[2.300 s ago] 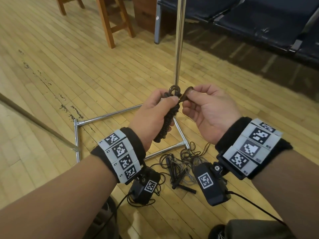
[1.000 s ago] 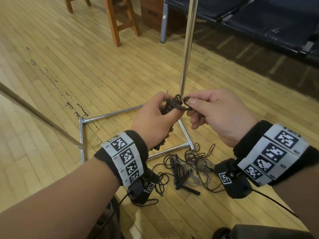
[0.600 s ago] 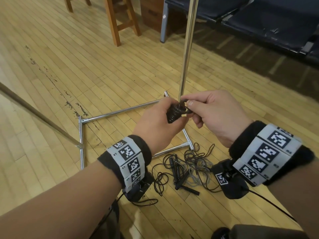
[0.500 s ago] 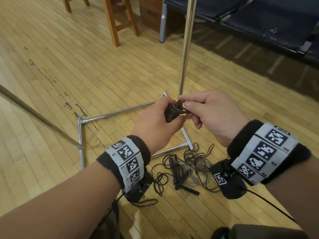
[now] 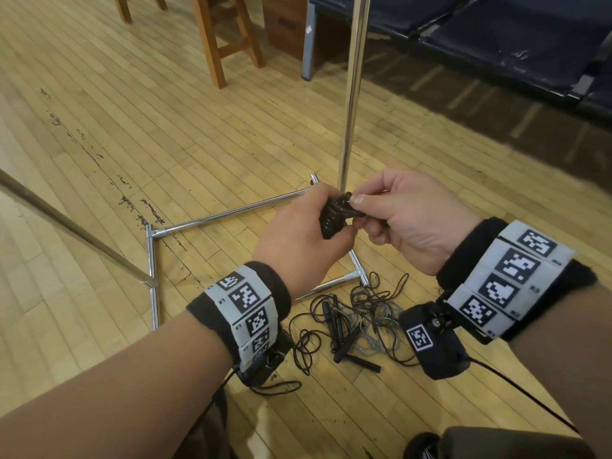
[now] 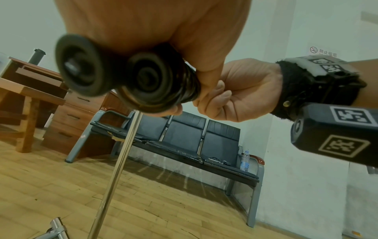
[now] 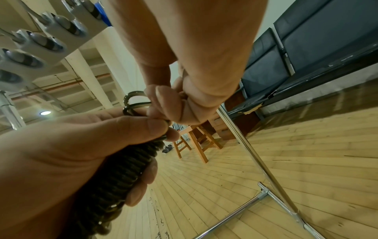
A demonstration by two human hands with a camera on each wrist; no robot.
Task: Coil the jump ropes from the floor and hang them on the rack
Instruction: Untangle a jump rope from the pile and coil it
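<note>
Black cord-wound jump rope bundle [image 5: 333, 217]: left hand [image 5: 299, 241] is gripping it steady; right hand [image 5: 402, 217] is pinching its end loop, probably securing it.

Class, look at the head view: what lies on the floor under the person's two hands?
A tangle of thin black jump ropes with black handles lies on the wooden plank floor, beside the chrome rack base. The wrist cameras cover both edges of the tangle.

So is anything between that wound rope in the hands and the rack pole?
Nothing visible. The left hand grips the coiled rope, the right hand pinches its end loop, and the rack pole stands just beyond, clear. The hanging bar is out of view.
</note>
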